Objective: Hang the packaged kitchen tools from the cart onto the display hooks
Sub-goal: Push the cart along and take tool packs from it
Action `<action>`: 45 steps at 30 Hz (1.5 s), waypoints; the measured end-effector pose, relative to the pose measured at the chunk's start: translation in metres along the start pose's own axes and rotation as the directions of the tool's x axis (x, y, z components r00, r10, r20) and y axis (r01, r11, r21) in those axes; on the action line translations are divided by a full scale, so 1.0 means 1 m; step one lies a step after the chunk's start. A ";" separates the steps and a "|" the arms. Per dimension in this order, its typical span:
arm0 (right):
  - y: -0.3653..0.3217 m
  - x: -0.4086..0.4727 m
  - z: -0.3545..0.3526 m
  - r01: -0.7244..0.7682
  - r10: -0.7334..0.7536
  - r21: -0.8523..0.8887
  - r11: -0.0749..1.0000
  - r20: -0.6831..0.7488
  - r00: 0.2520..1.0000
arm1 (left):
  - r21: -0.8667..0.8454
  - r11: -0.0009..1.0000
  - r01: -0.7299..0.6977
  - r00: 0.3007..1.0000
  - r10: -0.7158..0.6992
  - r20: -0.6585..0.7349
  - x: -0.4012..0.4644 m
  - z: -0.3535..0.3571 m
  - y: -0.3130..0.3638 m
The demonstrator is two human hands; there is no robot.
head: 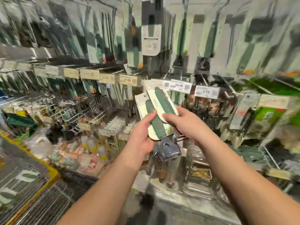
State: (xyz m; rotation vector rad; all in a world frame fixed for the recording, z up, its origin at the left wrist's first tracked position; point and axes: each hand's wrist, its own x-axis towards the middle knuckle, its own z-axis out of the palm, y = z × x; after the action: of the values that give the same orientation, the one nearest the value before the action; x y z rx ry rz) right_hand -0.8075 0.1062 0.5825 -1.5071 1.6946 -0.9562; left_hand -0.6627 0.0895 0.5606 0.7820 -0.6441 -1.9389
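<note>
Two carded kitchen tools held up in front of the display wall, fanned apart: left packaged tool (151, 117) pinched in the left hand (142, 135), thumb laid across the green handle and fingers curled behind the card; right packaged tool (164, 101) gripped in the right hand (181, 124), fingers wrapped over the lower edge of its card. Both cards overlapping near the bottom, tops splayed toward the price tags (180, 86) on the hook rail. Metal working ends (167, 146) hanging below the cards, too blurred to name. Likely risks from here: cards catching on each other while being separated, since overlapped; a hang hole missing the tip of a display hook (204, 80), as hooks sit crowded and partly hidden behind tags; a heavy metal end swinging and twisting the thin card out of a light pinch; a neighbouring package knocked loose from a full hook. Materials: pale cream cardboard backing, flat and stiff with rounded corners; long matte green handles, probably rubbery or silicone; shiny steel below. Hooks thin, bare wire, projecting forward. Yellow-framed wire cart (32, 197) at lower left, grid base visible. Whole view heavily motion-blurred, so fine detail uncertain.
</note>
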 end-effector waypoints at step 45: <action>-0.030 0.057 -0.133 -0.107 -0.087 -0.233 0.967 -0.691 0.717 | -0.046 0.999 -0.016 0.990 0.022 0.141 0.053 0.105 0.070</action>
State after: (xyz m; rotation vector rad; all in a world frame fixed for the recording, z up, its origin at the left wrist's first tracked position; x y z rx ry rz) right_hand -0.9128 0.0598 0.6757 -1.3651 2.4397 -1.4785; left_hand -0.7213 0.0236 0.6655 0.6125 -0.6884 -1.9971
